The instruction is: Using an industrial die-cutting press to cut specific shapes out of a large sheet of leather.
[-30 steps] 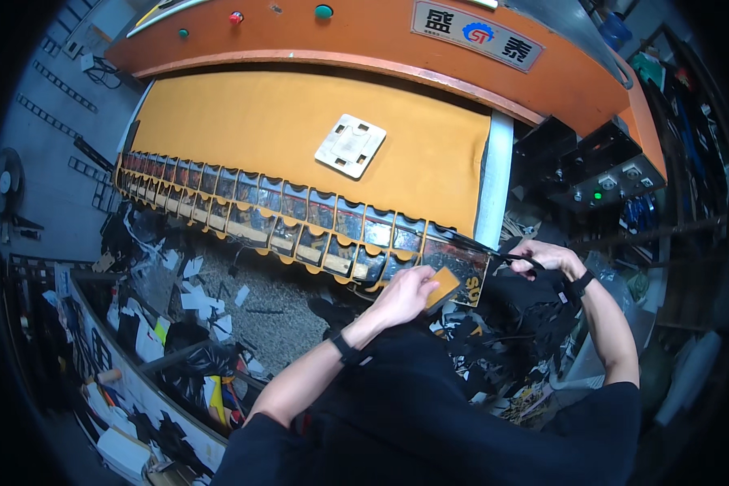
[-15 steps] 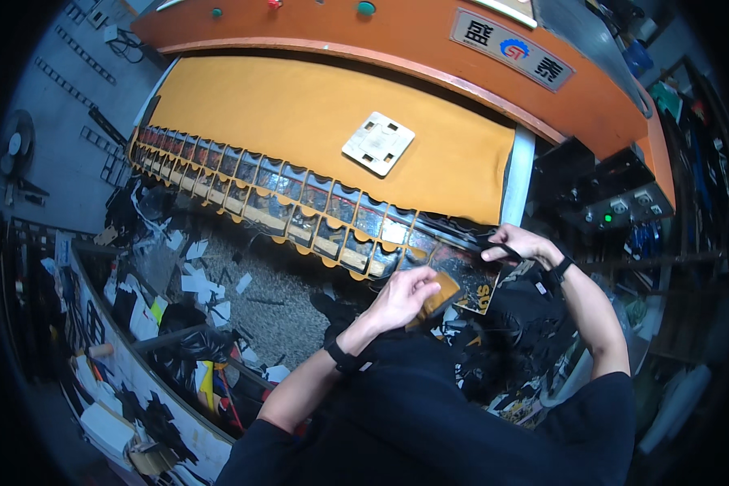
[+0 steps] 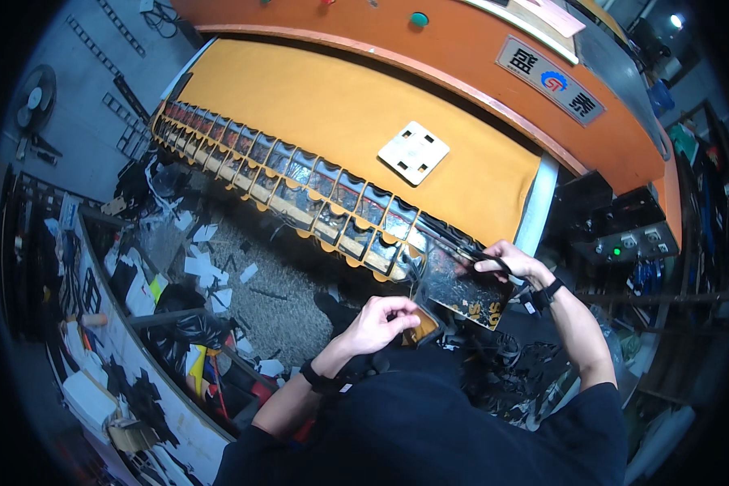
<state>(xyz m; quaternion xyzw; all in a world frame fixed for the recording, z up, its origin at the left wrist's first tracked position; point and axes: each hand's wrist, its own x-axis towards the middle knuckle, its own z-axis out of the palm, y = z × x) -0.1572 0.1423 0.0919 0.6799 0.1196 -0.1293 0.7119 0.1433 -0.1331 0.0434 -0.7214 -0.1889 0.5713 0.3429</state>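
You have two hands (image 3: 385, 320) at work, one white square plate (image 3: 414, 151), one long black strip (image 3: 300, 186), perhaps one fan (image 3: 36, 99).

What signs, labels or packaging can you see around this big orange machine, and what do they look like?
Grey rectangular nameplate: on the orange machine front, upper right; dark characters, blue-red round emblem.
Clear plastic packaging strip: along the yellow bed's near edge, a row of glossy pockets.
Control box: right of the bed, with a green light.

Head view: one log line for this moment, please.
left hand: pinching orange piece | right hand: holding scissors at clear strip end | strip: along yellow bed edge | white plate: on bed
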